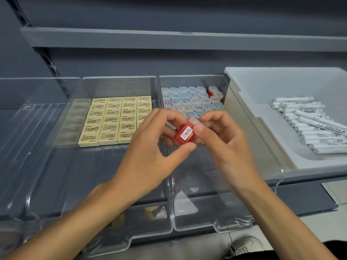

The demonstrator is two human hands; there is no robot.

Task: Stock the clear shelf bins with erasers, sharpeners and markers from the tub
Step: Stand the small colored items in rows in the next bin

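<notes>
Person, two bare hands: left hand [150, 147], right hand [223, 139]. Left forearm [90, 218] and right forearm [277, 212] are bare from wrist to frame edge. Fingers slim, with knuckle creases visible on both hands. Nails short, plain and trimmed close, clearest on the right thumb [198, 128]. Right fingertips are motion-blurred, so no nail detail there. At the bottom edge is one sneaker [247, 244], light grey-white with a rounded toe and laces on top, slightly soft in focus. Black garment [336, 248] in the bottom right corner, plain fabric; cannot tell which piece of clothing. More black fabric sits just below the sneaker at the frame edge.
</notes>
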